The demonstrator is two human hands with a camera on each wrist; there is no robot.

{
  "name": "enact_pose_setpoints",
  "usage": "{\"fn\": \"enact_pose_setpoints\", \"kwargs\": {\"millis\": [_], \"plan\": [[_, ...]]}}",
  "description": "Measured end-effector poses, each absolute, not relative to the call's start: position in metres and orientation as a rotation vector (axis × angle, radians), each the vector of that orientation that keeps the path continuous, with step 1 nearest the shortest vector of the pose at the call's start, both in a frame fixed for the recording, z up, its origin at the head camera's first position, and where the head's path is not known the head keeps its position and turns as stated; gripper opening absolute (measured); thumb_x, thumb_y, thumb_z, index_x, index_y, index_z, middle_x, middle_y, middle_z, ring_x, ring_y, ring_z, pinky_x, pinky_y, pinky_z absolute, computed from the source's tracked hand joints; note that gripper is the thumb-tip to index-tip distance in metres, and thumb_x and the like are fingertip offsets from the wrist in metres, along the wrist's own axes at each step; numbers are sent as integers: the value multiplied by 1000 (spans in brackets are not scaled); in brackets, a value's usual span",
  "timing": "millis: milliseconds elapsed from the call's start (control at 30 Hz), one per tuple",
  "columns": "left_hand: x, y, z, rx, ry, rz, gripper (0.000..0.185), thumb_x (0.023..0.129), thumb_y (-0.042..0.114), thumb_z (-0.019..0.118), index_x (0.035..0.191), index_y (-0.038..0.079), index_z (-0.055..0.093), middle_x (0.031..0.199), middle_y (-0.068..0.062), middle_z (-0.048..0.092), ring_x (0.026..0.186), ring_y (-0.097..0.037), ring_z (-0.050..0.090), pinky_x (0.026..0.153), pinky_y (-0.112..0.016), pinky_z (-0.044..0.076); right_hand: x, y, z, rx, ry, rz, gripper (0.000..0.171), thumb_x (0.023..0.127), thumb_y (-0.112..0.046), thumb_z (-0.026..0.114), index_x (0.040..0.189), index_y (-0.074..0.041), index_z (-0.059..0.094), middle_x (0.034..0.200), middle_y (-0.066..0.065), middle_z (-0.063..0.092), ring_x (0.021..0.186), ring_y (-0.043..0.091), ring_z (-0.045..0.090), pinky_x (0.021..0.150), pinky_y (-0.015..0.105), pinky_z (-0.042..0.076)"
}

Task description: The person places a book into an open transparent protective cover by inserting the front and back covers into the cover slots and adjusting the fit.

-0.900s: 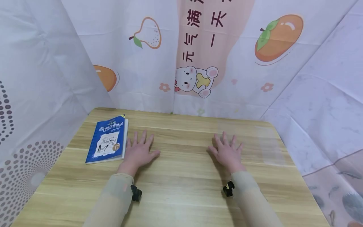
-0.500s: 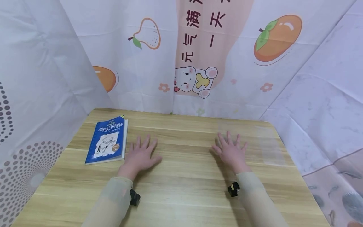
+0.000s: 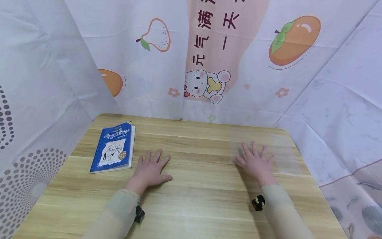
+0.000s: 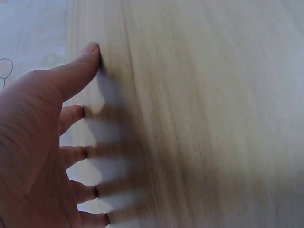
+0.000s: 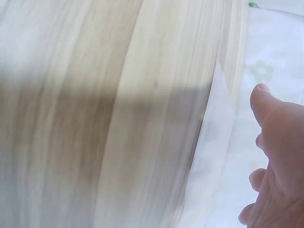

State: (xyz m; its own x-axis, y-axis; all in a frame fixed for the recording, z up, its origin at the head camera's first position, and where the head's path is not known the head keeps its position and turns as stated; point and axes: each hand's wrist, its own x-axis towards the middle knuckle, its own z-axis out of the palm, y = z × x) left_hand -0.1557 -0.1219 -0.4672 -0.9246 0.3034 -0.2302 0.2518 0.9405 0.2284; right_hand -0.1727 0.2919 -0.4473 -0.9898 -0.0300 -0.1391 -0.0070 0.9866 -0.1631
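Note:
My left hand (image 3: 150, 169) lies flat, fingers spread, on the wooden table (image 3: 197, 192), just right of a blue paperback book (image 3: 113, 147) at the table's left. It holds nothing. My right hand (image 3: 255, 161) is spread palm down over a clear plastic sheet (image 3: 283, 152) lying flat at the table's right side. In the left wrist view the left hand (image 4: 42, 147) hovers close over the wood with straight fingers. In the right wrist view the right hand (image 5: 278, 161) shows beside the clear sheet's edge (image 5: 209, 142).
Printed fabric curtains (image 3: 209, 59) wall in the table at the back and both sides. The book lies closed, cover up, near the left edge. Bare wood stretches between the hands and toward the near edge.
Both hands have slid to the right across the table. The right hand moved from bare wood onto the clear sheet; the left drew away from the book. The book stayed put.

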Motion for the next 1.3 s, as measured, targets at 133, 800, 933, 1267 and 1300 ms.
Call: {"fn": "enact_pose_setpoints", "kwargs": {"millis": [133, 800, 933, 1267, 1300], "plan": [[-155, -121, -467, 411, 2841, 280, 87, 88, 71, 62, 160, 27, 38, 169, -17, 21, 149, -58, 13, 112, -78, 17, -169, 299, -446, -8, 2985, -266, 80, 104, -64, 37, 165, -16, 16, 168, 25, -1, 142, 68, -8, 99, 86, -11], [-156, -117, -463, 415, 2848, 315, 87, 87, 69, 66, 158, 26, 42, 168, -19, 23, 148, -60, 15, 111, -79, 17, -160, 317, -461, 34, 2855, -323, 85, 104, -63, 40, 164, -9, 16, 163, 36, 5, 139, 73, 6, 92, 93, 12], [-156, -117, -464, 414, 2846, 325, 87, 86, 69, 67, 158, 26, 42, 168, -19, 23, 148, -60, 15, 111, -79, 16, -158, 319, -464, 31, 2860, -305, 84, 103, -65, 39, 163, -8, 21, 163, 36, 8, 139, 72, 10, 90, 93, 17], [-156, -118, -468, 411, 2839, 315, 87, 87, 69, 66, 158, 26, 41, 168, -19, 22, 148, -60, 14, 111, -80, 16, -160, 318, -467, 45, 2834, -332, 83, 103, -63, 41, 162, -8, 22, 163, 35, 9, 139, 73, 8, 88, 94, 16], [-156, -118, -468, 408, 2838, 316, 87, 87, 69, 66, 158, 26, 41, 168, -19, 22, 148, -60, 14, 111, -80, 16, -161, 317, -466, 50, 2830, -342, 83, 103, -62, 42, 162, -7, 23, 163, 35, 9, 139, 72, 9, 88, 94, 16]]}}
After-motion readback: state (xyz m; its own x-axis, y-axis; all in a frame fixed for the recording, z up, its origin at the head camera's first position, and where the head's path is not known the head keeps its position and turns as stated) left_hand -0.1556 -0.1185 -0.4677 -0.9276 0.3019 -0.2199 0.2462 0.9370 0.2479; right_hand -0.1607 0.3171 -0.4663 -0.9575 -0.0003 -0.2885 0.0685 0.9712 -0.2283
